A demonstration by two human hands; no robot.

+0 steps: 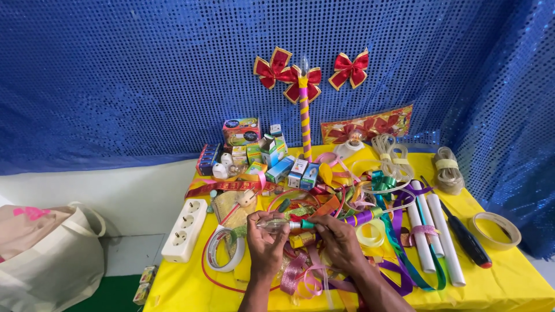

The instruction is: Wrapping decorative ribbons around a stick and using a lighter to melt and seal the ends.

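My left hand (266,242) and my right hand (342,241) meet over the middle of a yellow table (509,271). Together they hold a small clear bulb with a green base (284,224), lying sideways; the left hand grips the glass end, the right hand the green end. Under the hands lies a heap of coloured ribbons (312,271). A roll of clear tape (224,249) sits just left of my left hand.
A white power strip (185,229) lies at the table's left edge. Small boxes (272,156) stand at the back, beside a striped stick with red bows (304,110). White tubes (435,231), a screwdriver (467,240) and a tape roll (496,229) lie right. A cloth bag (46,254) sits at left.
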